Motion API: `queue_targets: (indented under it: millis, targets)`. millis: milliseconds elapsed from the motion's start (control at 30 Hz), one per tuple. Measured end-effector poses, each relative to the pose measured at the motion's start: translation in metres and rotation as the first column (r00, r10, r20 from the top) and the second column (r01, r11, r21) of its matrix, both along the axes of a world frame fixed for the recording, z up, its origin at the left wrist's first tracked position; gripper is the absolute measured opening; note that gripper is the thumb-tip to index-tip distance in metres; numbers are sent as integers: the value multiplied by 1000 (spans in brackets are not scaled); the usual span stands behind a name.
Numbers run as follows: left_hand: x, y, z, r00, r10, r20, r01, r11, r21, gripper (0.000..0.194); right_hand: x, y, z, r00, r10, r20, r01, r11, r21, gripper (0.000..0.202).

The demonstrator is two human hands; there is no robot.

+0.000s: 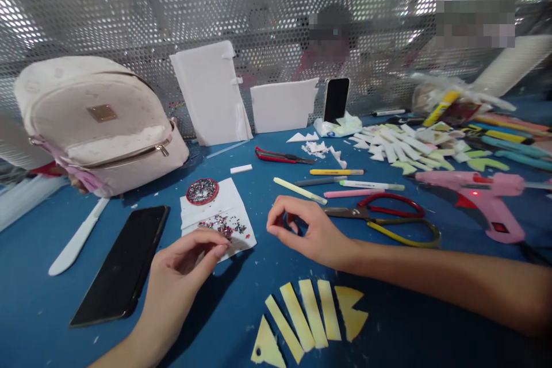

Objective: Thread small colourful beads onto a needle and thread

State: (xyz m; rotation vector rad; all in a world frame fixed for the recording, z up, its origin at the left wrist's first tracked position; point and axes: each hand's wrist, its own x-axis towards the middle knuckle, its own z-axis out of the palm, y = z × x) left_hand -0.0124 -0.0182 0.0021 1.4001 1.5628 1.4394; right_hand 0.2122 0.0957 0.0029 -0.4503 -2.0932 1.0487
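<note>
My left hand (187, 270) hovers at the lower edge of a white paper (235, 201), its thumb and fingertips pinched; whatever may be between them is too small to make out. On that paper lie loose glittery sequins (233, 225) and a round red-rimmed dish (202, 191) full of them. To the right, my right hand (314, 230) is curled with thumb and forefinger close together, beside the scissors (349, 212); anything in it is too small to tell. Nearer me are yellow pieces laid out like a fish: a triangular head (267, 345), several strips (297, 316) and a notched tail (350, 311).
A black phone (123, 264) and white knife (80, 241) lie left, before a backpack (99, 126). Behind are a red cutter (282, 156), white boards (211, 95) and a standing phone (336, 100). Markers (336, 172), paper scraps (401, 144) and a pink glue gun (478, 190) lie right.
</note>
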Motion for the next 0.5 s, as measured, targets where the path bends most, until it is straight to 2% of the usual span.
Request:
queue_targets:
  millis: [200,500]
  targets:
    - [-1,1,-1,1000,-21,-7,21,1000,12,11,-1,1,-1,1000,-11,29,10,999,32,7]
    - [1,0,-1,998,-32,-54,30,999,-36,4,0,-2,-2,999,1,43,-5,994,106,6]
